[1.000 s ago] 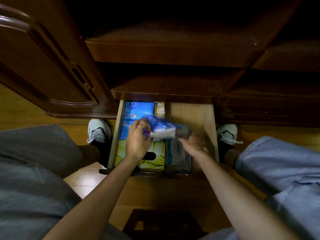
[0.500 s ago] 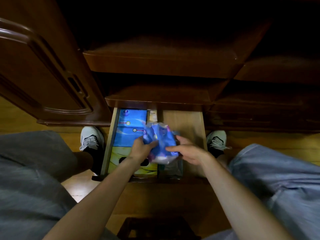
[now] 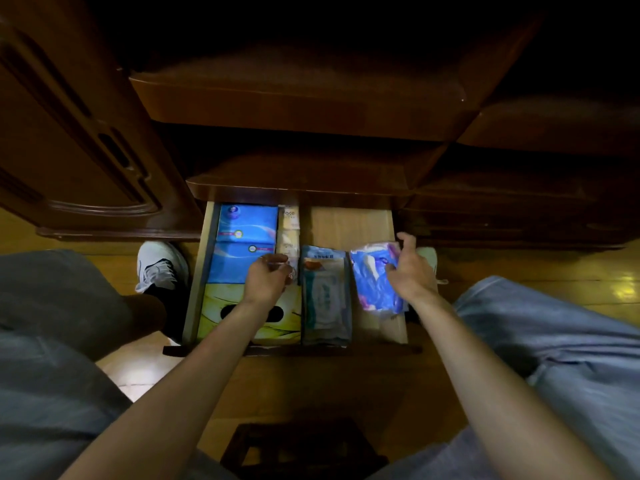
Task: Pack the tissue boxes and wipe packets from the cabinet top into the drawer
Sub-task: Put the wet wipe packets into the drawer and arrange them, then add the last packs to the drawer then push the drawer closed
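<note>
The right hand [image 3: 410,271] is gripping a crinkly blue-and-white plastic wipe packet [image 3: 375,278] at the right of the open wooden drawer [image 3: 346,223], the left hand [image 3: 268,277] hovering loosely curled and empty; the slack film risks snagging proud of the drawer rim.

Glossy crinkled plastic wipe packet [image 3: 375,282], pale matt wooden drawer [image 3: 349,225], polished dark-wood cabinet [image 3: 298,105].

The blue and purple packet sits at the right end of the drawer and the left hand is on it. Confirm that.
Wrong hand. The head view shows the right hand on the blue and purple packet, which does sit at the right end of the drawer. The left hand hovers over the tissue boxes.
</note>
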A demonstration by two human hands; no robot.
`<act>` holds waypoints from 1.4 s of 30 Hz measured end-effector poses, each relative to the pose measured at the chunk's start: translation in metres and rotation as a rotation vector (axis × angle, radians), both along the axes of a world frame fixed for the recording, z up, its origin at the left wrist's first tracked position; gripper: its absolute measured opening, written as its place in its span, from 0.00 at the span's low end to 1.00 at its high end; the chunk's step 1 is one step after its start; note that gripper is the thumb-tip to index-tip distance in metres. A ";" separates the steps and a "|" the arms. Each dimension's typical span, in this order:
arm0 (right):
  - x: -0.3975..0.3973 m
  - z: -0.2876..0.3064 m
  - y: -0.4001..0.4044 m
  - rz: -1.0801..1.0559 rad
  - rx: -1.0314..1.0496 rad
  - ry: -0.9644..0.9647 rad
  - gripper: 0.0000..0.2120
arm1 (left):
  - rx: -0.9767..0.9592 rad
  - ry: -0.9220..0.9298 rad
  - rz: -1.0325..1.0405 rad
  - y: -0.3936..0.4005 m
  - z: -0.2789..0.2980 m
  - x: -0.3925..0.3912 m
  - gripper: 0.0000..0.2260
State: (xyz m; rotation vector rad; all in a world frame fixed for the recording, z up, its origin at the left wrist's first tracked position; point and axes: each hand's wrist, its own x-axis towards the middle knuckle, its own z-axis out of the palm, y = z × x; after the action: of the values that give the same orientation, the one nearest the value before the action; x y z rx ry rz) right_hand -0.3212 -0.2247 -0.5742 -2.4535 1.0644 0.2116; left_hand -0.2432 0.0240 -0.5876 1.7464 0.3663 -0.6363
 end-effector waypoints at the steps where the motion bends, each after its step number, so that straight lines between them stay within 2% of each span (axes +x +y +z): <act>1: 0.003 -0.003 0.005 -0.053 0.081 -0.038 0.29 | 0.014 -0.018 -0.026 0.001 0.000 0.000 0.09; 3: 0.012 -0.012 0.014 -0.194 0.285 -0.150 0.27 | 0.120 -0.102 -0.130 0.005 -0.001 -0.002 0.09; 6: 0.036 -0.021 0.026 -0.426 0.594 -0.276 0.21 | 0.413 -0.367 -0.364 0.019 -0.001 -0.008 0.11; 8: 0.054 -0.025 0.033 -0.565 0.768 -0.322 0.16 | 0.515 -0.490 -0.478 0.026 -0.004 -0.009 0.13; 10: 0.073 -0.030 0.034 -0.630 0.853 -0.352 0.16 | 0.561 -0.523 -0.556 0.032 -0.009 -0.011 0.14; 14: 0.109 -0.043 0.031 -0.577 0.918 -0.305 0.19 | 0.578 -0.544 -0.593 0.042 -0.018 -0.016 0.14; 16: 0.123 -0.055 0.028 -0.489 0.870 -0.266 0.21 | 0.576 -0.581 -0.593 0.042 -0.022 -0.014 0.14; 19: 0.127 -0.071 0.028 -0.278 0.533 -0.052 0.31 | 0.578 -0.622 -0.612 0.040 -0.025 -0.009 0.13; 21: 0.124 -0.079 0.034 -0.232 0.552 0.021 0.32 | 0.586 -0.620 -0.599 0.037 -0.025 -0.006 0.13; 24: 0.127 -0.088 0.042 -0.156 0.476 -0.042 0.35 | 0.579 -0.617 -0.580 0.035 -0.027 -0.004 0.13; 26: 0.131 -0.091 0.045 -0.083 0.398 -0.063 0.32 | 0.578 -0.619 -0.595 0.035 -0.028 -0.004 0.13; 28: 0.134 -0.093 0.047 -0.034 0.417 -0.041 0.31 | 0.577 -0.615 -0.601 0.036 -0.029 -0.005 0.13; 32: 0.132 -0.090 0.049 -0.001 0.474 0.023 0.40 | 0.718 -0.594 -0.749 0.043 -0.035 -0.007 0.17; 37: 0.110 -0.063 0.050 -0.053 0.398 0.031 0.41 | 0.776 -0.502 -0.908 0.047 -0.038 -0.014 0.21; 42: 0.080 -0.016 0.054 0.034 0.369 -0.033 0.38 | 0.740 -0.477 -0.953 0.049 -0.018 -0.015 0.29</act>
State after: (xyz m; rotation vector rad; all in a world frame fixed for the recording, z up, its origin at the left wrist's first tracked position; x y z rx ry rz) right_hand -0.2413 -0.1705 -0.5897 -2.1365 0.8802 0.3446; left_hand -0.2579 0.0733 -0.6059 2.7095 -0.7088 -0.7469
